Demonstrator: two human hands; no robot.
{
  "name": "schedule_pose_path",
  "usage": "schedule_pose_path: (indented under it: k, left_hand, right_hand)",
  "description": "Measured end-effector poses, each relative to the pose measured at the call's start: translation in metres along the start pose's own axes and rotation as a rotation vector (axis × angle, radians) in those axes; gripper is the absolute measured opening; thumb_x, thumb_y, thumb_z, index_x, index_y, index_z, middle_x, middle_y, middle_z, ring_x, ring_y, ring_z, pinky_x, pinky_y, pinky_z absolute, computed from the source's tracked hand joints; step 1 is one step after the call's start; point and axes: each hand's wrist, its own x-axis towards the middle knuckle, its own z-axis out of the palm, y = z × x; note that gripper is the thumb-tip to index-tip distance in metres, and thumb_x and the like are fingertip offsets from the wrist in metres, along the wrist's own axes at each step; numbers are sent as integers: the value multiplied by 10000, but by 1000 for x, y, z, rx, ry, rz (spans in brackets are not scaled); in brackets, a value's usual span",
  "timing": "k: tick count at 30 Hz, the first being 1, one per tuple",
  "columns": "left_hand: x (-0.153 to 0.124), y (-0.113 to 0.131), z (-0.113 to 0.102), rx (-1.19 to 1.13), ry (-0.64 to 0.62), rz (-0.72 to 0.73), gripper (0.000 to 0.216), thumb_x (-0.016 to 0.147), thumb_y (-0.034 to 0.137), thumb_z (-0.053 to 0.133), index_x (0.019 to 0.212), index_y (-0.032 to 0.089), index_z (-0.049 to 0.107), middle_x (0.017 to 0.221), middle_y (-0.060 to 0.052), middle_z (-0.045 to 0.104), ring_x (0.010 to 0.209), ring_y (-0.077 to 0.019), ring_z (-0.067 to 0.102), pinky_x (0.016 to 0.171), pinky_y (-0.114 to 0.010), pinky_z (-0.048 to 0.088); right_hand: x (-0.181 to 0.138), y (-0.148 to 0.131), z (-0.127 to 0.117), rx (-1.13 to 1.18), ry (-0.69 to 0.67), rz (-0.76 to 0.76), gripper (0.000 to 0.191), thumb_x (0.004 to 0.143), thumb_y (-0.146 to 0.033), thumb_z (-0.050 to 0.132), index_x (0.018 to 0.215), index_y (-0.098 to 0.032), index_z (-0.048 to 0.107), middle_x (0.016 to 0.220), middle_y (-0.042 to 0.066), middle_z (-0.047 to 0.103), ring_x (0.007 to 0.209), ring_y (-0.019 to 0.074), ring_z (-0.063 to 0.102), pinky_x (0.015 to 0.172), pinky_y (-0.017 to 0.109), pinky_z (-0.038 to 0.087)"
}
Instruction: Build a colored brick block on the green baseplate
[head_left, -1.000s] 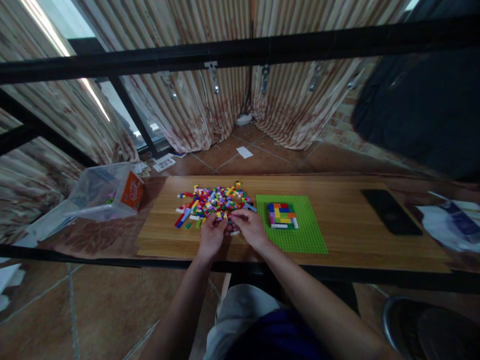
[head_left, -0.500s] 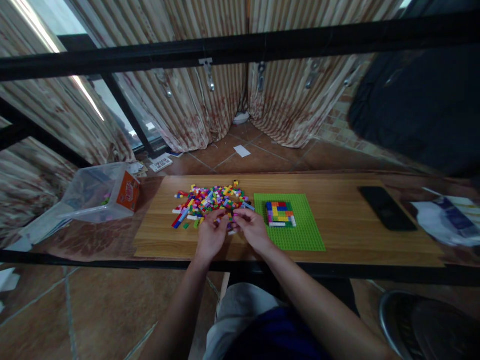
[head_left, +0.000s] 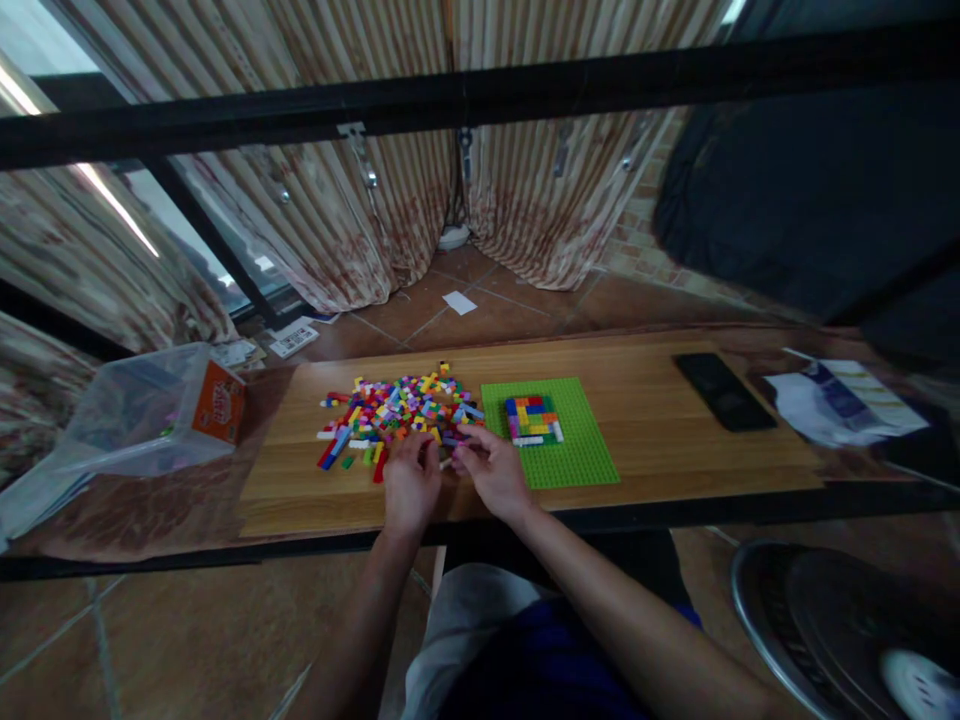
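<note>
The left hand (head_left: 409, 482) and right hand (head_left: 489, 474) remain together at the lower edge of the brick pile (head_left: 390, 410), frame centre, left of the green baseplate (head_left: 579, 455); fingers drawn narrow (whether they grip a brick cannot be told).

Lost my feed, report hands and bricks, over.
Left hand and right hand together at brick pile near edge, grip unclear. Green baseplate at right, partly covered. Nothing blocking.

Multicoloured bricks (head_left: 390, 410); green baseplate (head_left: 574, 455); black phone (head_left: 723, 391); striped beige curtains (head_left: 390, 215)

Striped curtains (head_left: 390, 215), tiled floor (head_left: 480, 315), wooden table (head_left: 660, 430)
</note>
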Motion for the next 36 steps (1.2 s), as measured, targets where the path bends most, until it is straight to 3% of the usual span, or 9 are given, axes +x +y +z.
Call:
schedule_pose_path:
  k: [3, 7, 10, 13, 17, 23, 28, 36]
  left_hand:
    - [8, -7, -5, 156, -26, 72, 208, 884, 249, 502, 949, 181, 688, 916, -75, 690, 835, -216, 647, 783, -333, 509]
    - [13, -14, -9, 270, -83, 118, 241, 880, 218, 466, 963, 188, 690, 994, -83, 677, 896, -224, 651, 810, -346, 528]
    - [11, -15, -6, 294, -61, 126, 241, 865, 217, 488, 998, 185, 686, 1093, -94, 657, 977, -235, 643, 858, -361, 532]
    - [4, -7, 1, 284, -12, 141, 245, 868, 242, 514, 1045, 190, 676, 1160, -101, 634, 1018, -237, 638, 849, -357, 546]
    - [-7, 19, 19, 182, -32, 237, 251, 889, 240, 515, 1096, 210, 656, 1180, -81, 623, 1061, -211, 628, 889, -336, 543]
    - [-9, 57, 61, 121, -239, 381, 297, 874, 184, 547, 1160, 208, 623, 1207, -78, 604, 1094, -197, 608, 973, -337, 507]
    - [-2, 70, 87, 204, -322, 402, 272, 861, 187, 579, 1122, 226, 647, 1191, -55, 606, 1048, -195, 613, 942, -328, 509]
    - [-1, 81, 101, 301, -347, 399, 184, 909, 250, 548, 1024, 239, 691, 1063, -29, 626, 915, -170, 615, 798, -287, 512]
  right_hand:
    - [-13, -4, -26, -14, 5, -13, 255, 823, -343, 588, 1028, -220, 675, 860, 30, 691, 693, 172, 691, 672, 333, 579]
    - [-30, -9, -80, -242, 88, -65, 203, 849, -349, 579, 978, -222, 671, 863, 34, 702, 751, 187, 685, 722, 345, 552]
    - [-36, -11, -117, -451, 155, -106, 182, 861, -356, 575, 923, -226, 688, 913, 41, 719, 845, 207, 673, 784, 362, 520]
    - [-33, -8, -139, -503, 190, -162, 200, 874, -375, 571, 910, -233, 708, 958, 49, 718, 909, 217, 654, 815, 372, 503]
    - [-19, 3, -147, -498, 270, -287, 165, 830, -382, 655, 866, -251, 749, 1051, 70, 668, 1037, 237, 601, 940, 426, 454]
    - [-2, 15, -141, -521, 302, -307, 87, 781, -314, 732, 852, -292, 777, 1142, 69, 621, 1140, 259, 530, 1014, 484, 397]
    - [3, 17, -139, -582, 316, -296, 112, 795, -292, 723, 888, -319, 779, 1238, 64, 599, 1206, 270, 477, 1038, 506, 375]
    - [5, 18, -146, -720, 289, -362, 157, 844, -248, 660, 924, -313, 779, 1186, 79, 637, 1147, 275, 507, 982, 511, 428]
